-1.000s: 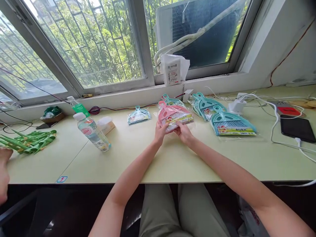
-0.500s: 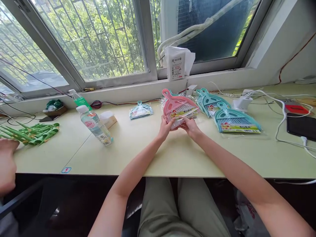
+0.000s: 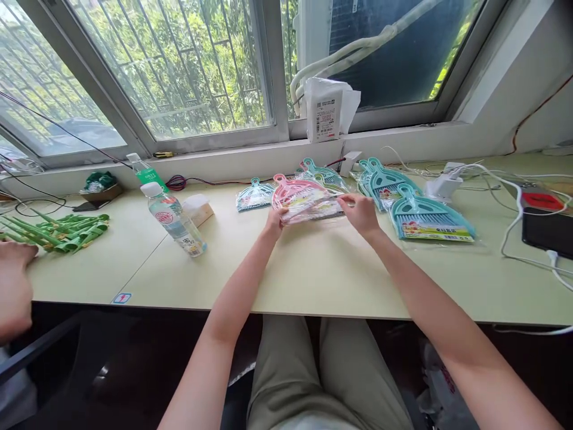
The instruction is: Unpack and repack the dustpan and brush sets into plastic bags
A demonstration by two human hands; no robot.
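Note:
A pink dustpan and brush set [image 3: 298,195] in a clear plastic wrapper is held tilted over the table. My left hand [image 3: 274,221] grips its lower left corner. At its right edge, the fingers of my right hand [image 3: 360,214] pinch the clear wrapper. Behind the pink set lies a green dustpan set [image 3: 324,173], partly hidden by it. More wrapped sets lie near: a teal one [image 3: 432,221] and a teal pile [image 3: 382,179] to the right of my right hand, and a pale blue one [image 3: 254,196] beyond my left hand.
Two bottles, one clear [image 3: 174,221] and one with a green label [image 3: 145,172], stand left of a small box [image 3: 198,210]. A person's hand [image 3: 15,257] is at far left beside green folded strips [image 3: 58,233]. White cables [image 3: 510,221] and a phone [image 3: 548,232] lie right.
The pink set has moved left and tipped flatter, uncovering the green set behind it. My hands have spread apart, the right one shifting to the wrapper's right edge.

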